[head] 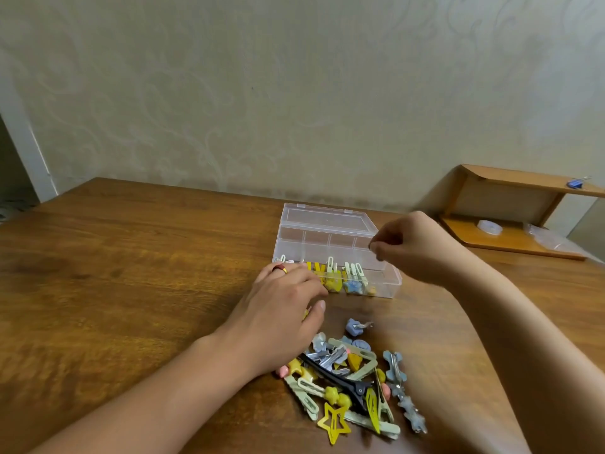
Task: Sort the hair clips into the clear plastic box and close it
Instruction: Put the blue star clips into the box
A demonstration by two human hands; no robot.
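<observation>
A clear plastic box [337, 253] sits on the brown tabletop [131, 273], with its lid [325, 219] open and lying flat on the far side. The far row of little rooms in the box looks bare. The near row holds some hair clips: yellow clips [327, 276] toward the left, and a blue star clip [353, 286] with pale green clips [355, 271] next to it toward the right. The left hand [281, 317] rests on the tabletop just in front of the box, with a ring [280, 268] on one finger; its fingers lie loose, and a bit of yellow peeks out under them, but I cannot tell if it holds anything. The right hand [412, 245] hovers over the right end of the box with its fingers curled in a pinch; what it pinches is too small to see. A pile of clips [353, 381] lies near, in front of the box, with a yellow star clip [334, 422] and a black clip [337, 376] in it. A wooden shelf [510, 214] stands far right.
</observation>
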